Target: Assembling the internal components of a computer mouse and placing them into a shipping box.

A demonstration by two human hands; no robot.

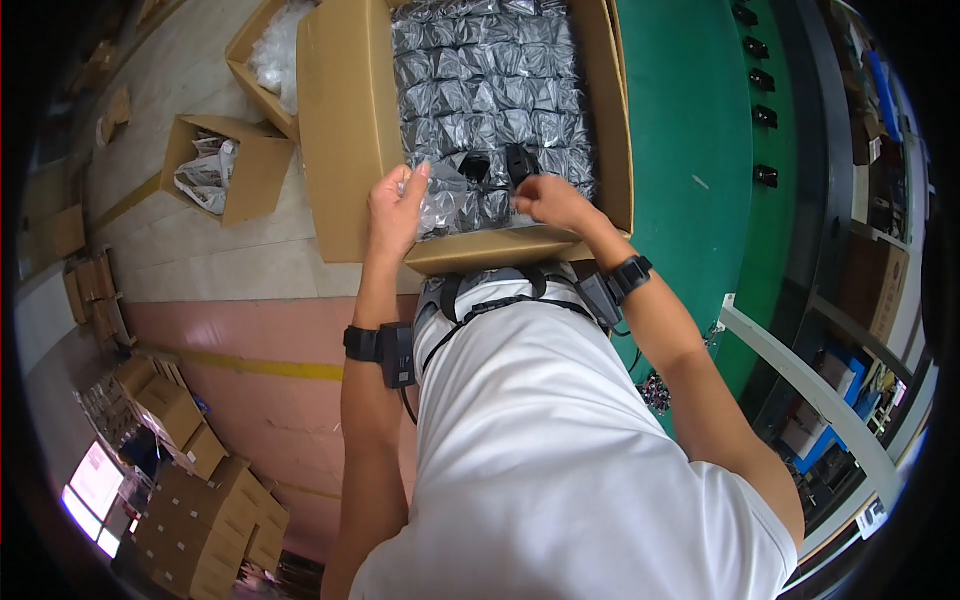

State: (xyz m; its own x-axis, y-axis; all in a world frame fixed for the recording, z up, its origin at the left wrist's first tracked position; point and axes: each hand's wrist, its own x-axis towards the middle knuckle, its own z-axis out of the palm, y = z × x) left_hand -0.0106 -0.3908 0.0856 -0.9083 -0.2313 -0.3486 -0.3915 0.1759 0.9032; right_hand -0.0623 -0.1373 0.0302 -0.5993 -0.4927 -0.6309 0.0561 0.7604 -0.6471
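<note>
A large cardboard box (350,130) stands open in front of me, filled with rows of black items in clear plastic bags (490,95). At the near left of the box, my left hand (397,208) is closed on the edge of a crumpled clear plastic bag (441,203). Over the near right part, the fingers of my right hand (557,204) are pinched at the lower end of a small black plastic part (519,163), which has no bag over it. Its exact shape is too small to tell. Between the hands, a dark gap or bare black item (474,168) shows among the bags.
Left of the box are a smaller carton (255,180) with crumpled packaging and another carton (245,55) of clear plastic. A green surface (690,150) lies to the right, with several black parts (763,116) in a row. Stacked cartons (205,530) stand at lower left.
</note>
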